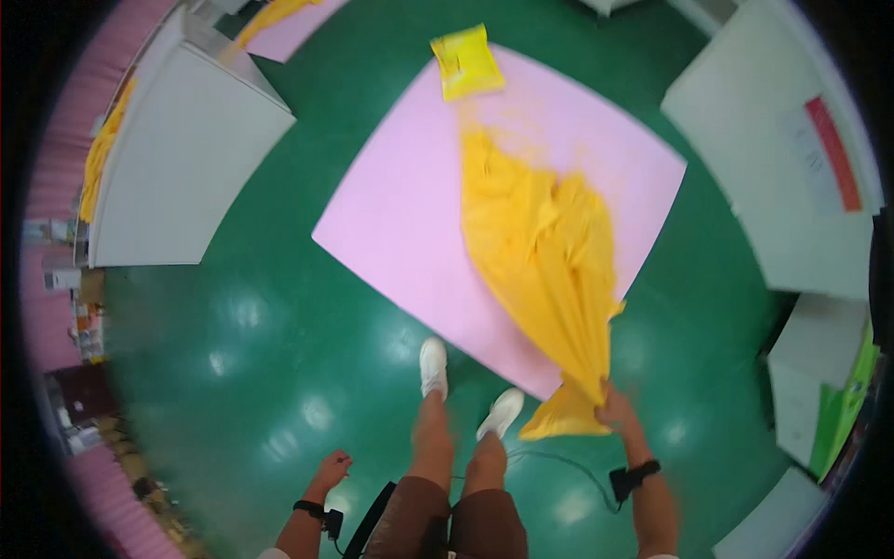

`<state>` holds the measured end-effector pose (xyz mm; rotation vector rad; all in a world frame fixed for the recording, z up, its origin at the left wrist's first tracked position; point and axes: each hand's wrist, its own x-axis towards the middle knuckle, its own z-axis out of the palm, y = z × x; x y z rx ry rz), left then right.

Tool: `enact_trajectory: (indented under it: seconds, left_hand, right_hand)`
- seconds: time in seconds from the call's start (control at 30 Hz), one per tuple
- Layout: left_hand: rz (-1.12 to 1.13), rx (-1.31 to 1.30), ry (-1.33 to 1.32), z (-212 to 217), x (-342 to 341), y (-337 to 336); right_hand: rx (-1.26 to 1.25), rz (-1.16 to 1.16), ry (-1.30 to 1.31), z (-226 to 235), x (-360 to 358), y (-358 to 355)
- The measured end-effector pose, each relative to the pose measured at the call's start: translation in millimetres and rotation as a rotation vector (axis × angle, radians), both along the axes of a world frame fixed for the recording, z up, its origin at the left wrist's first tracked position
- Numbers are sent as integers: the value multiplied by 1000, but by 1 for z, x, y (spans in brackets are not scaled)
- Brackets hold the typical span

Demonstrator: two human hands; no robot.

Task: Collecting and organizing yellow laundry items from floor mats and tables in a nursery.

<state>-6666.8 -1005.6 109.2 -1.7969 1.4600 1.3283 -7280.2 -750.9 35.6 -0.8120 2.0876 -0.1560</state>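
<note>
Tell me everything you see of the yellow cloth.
The yellow cloth is plain, soft-looking fabric, wrinkled. Its broad part spreads over the pink mat; long folds narrow toward the person's right hand, which grips it near the mat's closest corner. A loose flap flares beyond the grip. How much is lifted is unclear.

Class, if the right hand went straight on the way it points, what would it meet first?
Likely the yellow cloth: the right hand grips its bunched part and points along it, though depth is unclear.
</note>
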Motion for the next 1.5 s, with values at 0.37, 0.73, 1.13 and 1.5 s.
enact_trajectory:
  seconds: [0.37,0.73,1.13,1.5]
  left_hand:
    - [122,-296,531,229,-135,17]
    - [-42,-513,1282,457,-125,69]
    - [992,468,1900,458,76,70]
    - [810,-733,1635,520,202,-6]
  right_hand:
    - [-667,625,-367,460,91,-131]
    - [-1104,1004,-303,709,204,-174]
    - [-1059,1094,270,632,330,-432]
    - [-232,851,-1100,428,596,-387]
